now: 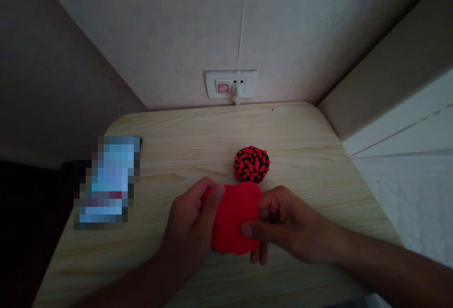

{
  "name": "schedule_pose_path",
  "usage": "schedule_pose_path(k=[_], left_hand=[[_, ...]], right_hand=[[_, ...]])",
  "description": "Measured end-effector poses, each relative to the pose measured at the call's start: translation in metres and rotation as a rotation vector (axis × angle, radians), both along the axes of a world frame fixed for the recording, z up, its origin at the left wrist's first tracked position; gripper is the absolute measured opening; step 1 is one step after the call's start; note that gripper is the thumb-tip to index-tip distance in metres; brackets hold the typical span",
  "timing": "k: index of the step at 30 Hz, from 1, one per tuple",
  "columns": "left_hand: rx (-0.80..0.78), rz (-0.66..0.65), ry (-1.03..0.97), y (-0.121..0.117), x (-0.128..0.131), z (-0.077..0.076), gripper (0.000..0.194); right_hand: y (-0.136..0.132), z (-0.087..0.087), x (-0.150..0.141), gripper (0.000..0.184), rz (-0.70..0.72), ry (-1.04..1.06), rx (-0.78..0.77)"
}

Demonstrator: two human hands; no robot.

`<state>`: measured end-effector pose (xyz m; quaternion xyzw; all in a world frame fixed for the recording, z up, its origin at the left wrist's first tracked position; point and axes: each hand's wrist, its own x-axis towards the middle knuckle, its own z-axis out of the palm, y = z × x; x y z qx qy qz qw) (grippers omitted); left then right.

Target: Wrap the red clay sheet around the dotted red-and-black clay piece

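Note:
Between my two hands is a flat, rounded red sheet (235, 218) that looks like soft modelling clay, raised above the table. My left hand (191, 218) grips its left edge, thumb on top near the upper left corner. At the right edge, my right hand (283, 223) pinches it, with the thumb on the face and the fingers behind, partly hidden. Just beyond the sheet, a round black piece covered with red squiggles and dots (252, 164) lies on the table; its near edge is close to the red sheet in view.
The pale wood-grain table (184, 142) has rounded far corners and meets the wall. A phone with a blurred screen (109, 180) lies at the left. A wall socket (230, 84) with a plug stands behind the table. White bedding or cloth (417, 204) shows at the right.

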<state>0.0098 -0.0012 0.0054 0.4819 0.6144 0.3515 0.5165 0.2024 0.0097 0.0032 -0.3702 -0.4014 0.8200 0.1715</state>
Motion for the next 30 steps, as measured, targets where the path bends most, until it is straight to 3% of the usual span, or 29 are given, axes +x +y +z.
schedule_pose_path(k=[6, 16, 20, 24, 30], left_hand=[[0.005, -0.007, -0.103, 0.005, -0.003, -0.002, 0.041], [0.110, -0.275, -0.078, -0.001, -0.011, -0.009, 0.035], [0.169, -0.330, -0.025, -0.002, -0.012, -0.009, 0.037], [0.135, -0.361, -0.084, -0.005, -0.010, -0.010, 0.039], [0.061, -0.393, -0.176, -0.003, -0.011, -0.010, 0.037]], right_hand=[[0.001, 0.000, 0.003, 0.040, 0.010, 0.051, 0.004], [-0.003, 0.000, 0.002, 0.026, 0.009, 0.044, 0.123], [-0.004, 0.001, 0.001, 0.020, -0.082, 0.103, 0.139], [-0.002, -0.001, 0.001, 0.027, -0.142, 0.010, 0.235], [-0.004, 0.000, 0.004, 0.034, -0.071, -0.067, 0.326]])
